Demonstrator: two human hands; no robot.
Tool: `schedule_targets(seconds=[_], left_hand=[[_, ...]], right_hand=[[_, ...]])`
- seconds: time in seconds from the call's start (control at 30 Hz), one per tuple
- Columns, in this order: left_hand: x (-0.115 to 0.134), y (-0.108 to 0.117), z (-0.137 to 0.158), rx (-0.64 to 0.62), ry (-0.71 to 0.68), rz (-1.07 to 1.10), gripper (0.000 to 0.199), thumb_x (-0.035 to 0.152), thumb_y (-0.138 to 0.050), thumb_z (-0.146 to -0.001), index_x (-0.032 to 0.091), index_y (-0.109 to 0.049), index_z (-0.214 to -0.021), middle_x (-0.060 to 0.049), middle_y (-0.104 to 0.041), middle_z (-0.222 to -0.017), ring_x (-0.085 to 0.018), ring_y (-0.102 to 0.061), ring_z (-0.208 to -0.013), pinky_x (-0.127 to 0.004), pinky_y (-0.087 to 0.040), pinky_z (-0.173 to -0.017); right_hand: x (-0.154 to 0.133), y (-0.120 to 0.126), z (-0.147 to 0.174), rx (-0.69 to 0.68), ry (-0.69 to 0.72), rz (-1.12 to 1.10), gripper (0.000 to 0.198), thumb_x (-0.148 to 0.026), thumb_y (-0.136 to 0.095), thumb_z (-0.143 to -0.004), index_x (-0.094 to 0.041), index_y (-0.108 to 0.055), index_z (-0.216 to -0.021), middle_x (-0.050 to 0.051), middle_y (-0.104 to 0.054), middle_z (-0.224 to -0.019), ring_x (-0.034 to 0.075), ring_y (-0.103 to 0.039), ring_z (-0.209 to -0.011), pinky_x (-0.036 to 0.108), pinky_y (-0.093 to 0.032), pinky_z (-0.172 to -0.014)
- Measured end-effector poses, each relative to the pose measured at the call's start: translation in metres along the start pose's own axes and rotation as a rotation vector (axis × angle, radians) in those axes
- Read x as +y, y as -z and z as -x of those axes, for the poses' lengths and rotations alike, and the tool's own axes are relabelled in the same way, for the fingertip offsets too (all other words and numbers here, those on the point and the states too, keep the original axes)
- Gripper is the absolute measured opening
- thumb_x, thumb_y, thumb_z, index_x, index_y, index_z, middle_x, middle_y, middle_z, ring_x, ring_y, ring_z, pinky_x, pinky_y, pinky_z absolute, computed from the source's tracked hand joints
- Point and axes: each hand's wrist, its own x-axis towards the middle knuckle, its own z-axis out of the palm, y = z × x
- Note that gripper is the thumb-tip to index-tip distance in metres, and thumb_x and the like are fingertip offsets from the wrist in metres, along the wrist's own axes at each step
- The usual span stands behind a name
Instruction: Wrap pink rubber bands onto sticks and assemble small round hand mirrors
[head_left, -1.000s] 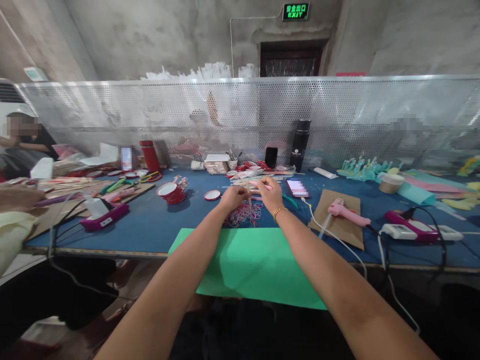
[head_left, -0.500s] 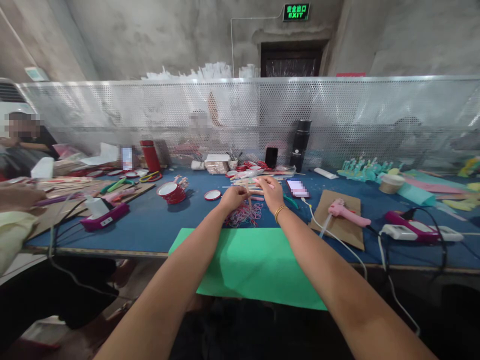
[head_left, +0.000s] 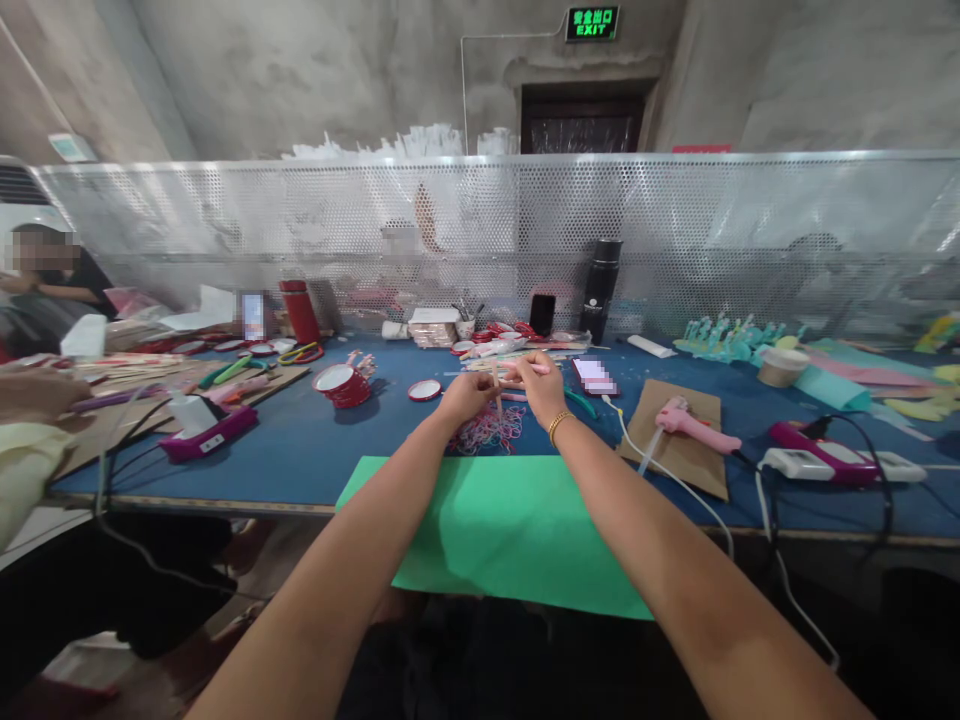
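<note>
My left hand (head_left: 472, 398) is closed, pinching a thin pale wooden stick (head_left: 498, 388) that stands nearly upright between my hands. Close beside it my right hand (head_left: 543, 388), with a gold bracelet at the wrist, has its fingers closed near the stick's upper part. Something small and pink shows at those right fingertips, too small to name. Beneath both hands lies a tangled heap of pink, blue and purple strings (head_left: 491, 430). More pale sticks (head_left: 517, 356) lie behind my hands.
A green sheet (head_left: 495, 530) hangs over the table's front edge. Left are a red cup (head_left: 343, 386), a round lid (head_left: 425, 390) and a purple power strip (head_left: 208, 434). Right are a phone (head_left: 594, 376), a pink glue gun (head_left: 696, 428) on cardboard and cables. A co-worker's arm (head_left: 34, 420) is far left.
My right hand's fingertips have come down and inward, closer to the stick and my left fingers. My left hand has stayed in place, still holding the stick.
</note>
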Motion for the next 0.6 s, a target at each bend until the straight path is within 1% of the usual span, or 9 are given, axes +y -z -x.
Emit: schedule_targets(seconds=[0.13,0.3,0.47,0.6], left_hand=[[0.004,0.001,0.002,0.008,0.009,0.03,0.031,0.042,-0.062,-0.073,0.012,-0.071,-0.076,0.002,-0.057,-0.062,-0.01,-0.044,-0.058,-0.024,-0.03,-0.056],[0.008,0.002,0.004,0.012,-0.001,0.013,0.031,0.042,-0.063,-0.074,0.012,-0.07,-0.072,0.002,-0.056,-0.061,-0.01,-0.042,-0.057,-0.024,-0.029,-0.056],[0.0,0.001,0.001,0.014,0.002,0.015,0.032,0.044,-0.063,-0.073,0.013,-0.072,-0.075,0.002,-0.056,-0.06,-0.011,-0.043,-0.057,-0.024,-0.03,-0.056],[-0.004,-0.001,-0.001,0.003,-0.005,0.032,0.033,0.044,-0.062,-0.073,0.013,-0.073,-0.078,0.001,-0.059,-0.062,-0.011,-0.045,-0.059,-0.024,-0.033,-0.058]], right_hand=[[0.005,-0.001,-0.001,-0.033,0.018,0.007,0.013,-0.035,-0.057,-0.075,-0.022,-0.055,-0.072,-0.003,-0.067,-0.065,0.016,-0.067,-0.066,0.029,-0.055,-0.068],[0.014,0.0,-0.004,-0.039,0.047,0.072,0.017,-0.039,-0.055,-0.078,-0.023,-0.056,-0.074,-0.003,-0.068,-0.069,0.016,-0.068,-0.07,0.029,-0.055,-0.069],[0.015,0.001,-0.005,-0.05,0.035,0.078,0.015,-0.038,-0.054,-0.079,-0.023,-0.057,-0.077,-0.002,-0.069,-0.071,0.017,-0.068,-0.07,0.029,-0.056,-0.069],[0.017,0.001,-0.005,-0.041,0.055,0.116,0.016,-0.039,-0.053,-0.08,-0.024,-0.057,-0.077,-0.002,-0.069,-0.072,0.017,-0.069,-0.073,0.03,-0.055,-0.071]])
